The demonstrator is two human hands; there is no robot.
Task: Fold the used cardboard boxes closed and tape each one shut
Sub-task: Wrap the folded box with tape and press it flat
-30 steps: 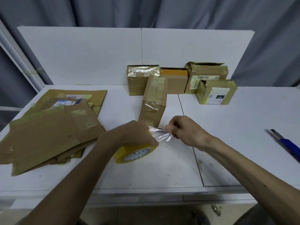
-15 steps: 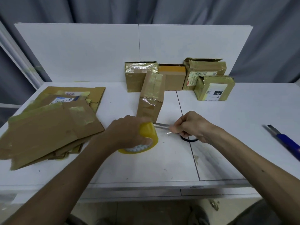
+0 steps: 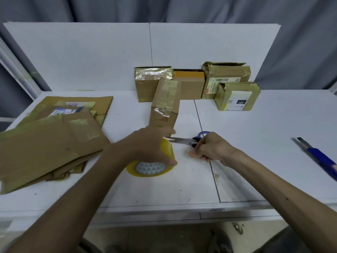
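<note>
The tape roll [image 3: 151,169] is gripped from above by the left hand [image 3: 151,143], fingers curled over its rim; it sits tilted on the table [image 3: 255,161]. The scissors [image 3: 182,140] are held just right of the tape roll by the right hand [image 3: 209,148], fingers curled round the blue handles, blade tips pointed at the tape roll. A tall box [image 3: 165,106] is stood just behind the tape roll, with tape seen on it. Four more boxes [image 3: 188,84] are lined up farther behind. Flat cardboard [image 3: 51,136] is stacked left of the tape roll. A knife [image 3: 317,156] is laid far right of it.
</note>
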